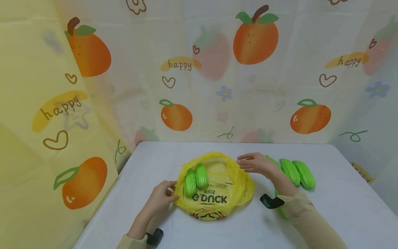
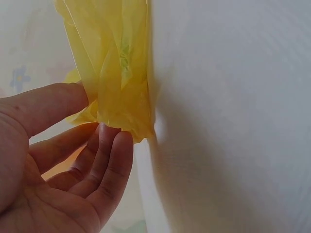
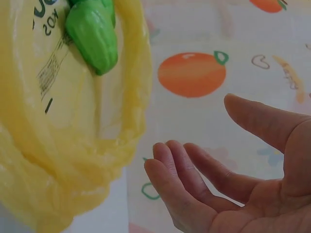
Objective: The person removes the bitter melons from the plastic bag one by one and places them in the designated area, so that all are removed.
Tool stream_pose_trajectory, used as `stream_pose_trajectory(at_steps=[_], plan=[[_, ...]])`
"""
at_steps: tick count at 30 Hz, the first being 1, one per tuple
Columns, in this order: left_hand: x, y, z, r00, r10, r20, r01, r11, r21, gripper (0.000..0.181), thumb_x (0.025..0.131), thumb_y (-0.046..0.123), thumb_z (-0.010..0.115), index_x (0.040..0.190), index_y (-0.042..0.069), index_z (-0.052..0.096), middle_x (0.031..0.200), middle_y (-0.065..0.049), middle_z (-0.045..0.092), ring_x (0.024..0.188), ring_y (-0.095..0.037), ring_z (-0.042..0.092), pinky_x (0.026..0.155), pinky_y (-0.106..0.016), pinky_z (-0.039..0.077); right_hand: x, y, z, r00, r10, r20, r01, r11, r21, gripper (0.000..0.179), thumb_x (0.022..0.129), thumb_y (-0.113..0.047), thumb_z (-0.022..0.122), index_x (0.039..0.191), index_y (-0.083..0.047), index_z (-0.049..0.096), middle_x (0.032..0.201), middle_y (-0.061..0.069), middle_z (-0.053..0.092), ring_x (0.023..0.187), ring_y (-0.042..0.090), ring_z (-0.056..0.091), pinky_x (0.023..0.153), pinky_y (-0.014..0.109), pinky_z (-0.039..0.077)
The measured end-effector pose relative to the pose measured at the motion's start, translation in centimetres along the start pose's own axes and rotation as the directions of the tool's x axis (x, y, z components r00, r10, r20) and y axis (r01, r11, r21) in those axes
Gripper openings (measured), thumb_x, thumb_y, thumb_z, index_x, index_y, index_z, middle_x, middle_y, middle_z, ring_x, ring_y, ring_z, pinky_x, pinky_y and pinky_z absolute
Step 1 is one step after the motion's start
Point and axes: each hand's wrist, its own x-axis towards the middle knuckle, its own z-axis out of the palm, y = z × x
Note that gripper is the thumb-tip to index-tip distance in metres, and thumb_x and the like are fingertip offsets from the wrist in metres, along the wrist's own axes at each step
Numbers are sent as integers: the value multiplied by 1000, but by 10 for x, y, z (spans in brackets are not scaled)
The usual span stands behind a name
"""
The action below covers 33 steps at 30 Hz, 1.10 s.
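Observation:
A yellow plastic bag (image 1: 242, 181) lies on the table with its mouth spread open and dark lettering inside. Within it, toward the left side, two glossy bright green cucumber-like pieces (image 1: 201, 175) rest side by side. My left hand (image 1: 161, 196) pinches the bag's left rim between thumb and fingers; the left wrist view shows the thin yellow film (image 2: 121, 92) at the fingertips. Beside the bag's upper right edge, my right hand (image 1: 255, 163) holds nothing. Its fingers (image 3: 177, 170) are loosely bent, with the thumb spread apart, a short way from the bag's rim.
Several more green cucumber-like pieces (image 1: 304, 174) lie at the right of the table, some partly hidden by my right forearm. The white tabletop (image 1: 345, 204) meets a fruit-printed curtain (image 1: 205, 114) at the back. A black wrist device (image 1: 271, 201) shows at my right cuff.

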Motion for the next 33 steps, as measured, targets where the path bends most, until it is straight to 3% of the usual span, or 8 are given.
stream_pose_trajectory(at_steps=[15, 33], plan=[[-1, -4, 0, 1000, 5, 3, -5, 1000, -17, 50, 76, 10, 77, 123, 5, 62, 96, -3, 61, 77, -11, 60, 65, -22, 51, 26, -12, 38, 1000, -11, -6, 11, 999, 42, 49, 91, -23, 63, 131, 5, 52, 128, 25, 56, 117, 38, 56, 94, 41, 49], [-1, -5, 0, 1000, 30, 7, -30, 999, -12, 50, 76, 9, 77, 123, 7, 62, 96, -2, 61, 78, -11, 61, 67, -22, 52, 56, -6, 83, 998, 31, -53, -29, 999, 32, 45, 87, -19, 68, 123, 6, 58, 122, 23, 60, 106, 34, 63, 88, 41, 52]])
